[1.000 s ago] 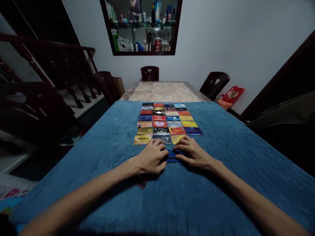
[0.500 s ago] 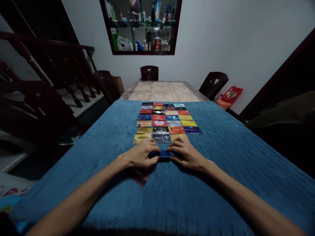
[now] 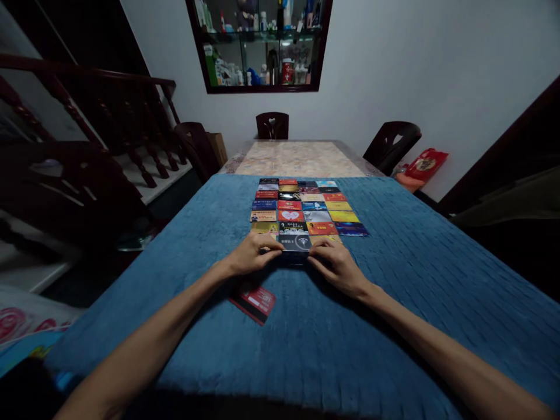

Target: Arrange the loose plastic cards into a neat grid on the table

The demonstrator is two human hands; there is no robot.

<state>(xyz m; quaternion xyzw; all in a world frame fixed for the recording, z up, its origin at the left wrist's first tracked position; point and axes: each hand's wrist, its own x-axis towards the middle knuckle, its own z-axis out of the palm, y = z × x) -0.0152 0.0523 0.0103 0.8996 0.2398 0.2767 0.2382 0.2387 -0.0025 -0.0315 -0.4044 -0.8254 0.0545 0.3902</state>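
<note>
Between my two hands is a dark blue card (image 3: 294, 257), at the near edge of a block of cards laid in rows. My left hand (image 3: 254, 254) pinches its left end, and my right hand (image 3: 336, 262) pinches the right end. Just beyond it lies a dark grey card (image 3: 294, 242) with a round emblem. Gold cards on either side of that one are partly covered by my fingers. Closer to me, a red card (image 3: 254, 302) with a black stripe lies askew on the blue cloth, near my left forearm.
A blue cloth (image 3: 385, 326) covers the near part of the table; its far part shows a marble-patterned top (image 3: 297, 156). Dark wooden chairs (image 3: 272, 125) stand around it. A stair railing (image 3: 87, 73) is at left, and a red bag (image 3: 426, 164) sits at right.
Both hands have moved slightly away from me with the blue card, up to the nearest row. More of the red card shows beside my left forearm. The camera view has shifted slightly.
</note>
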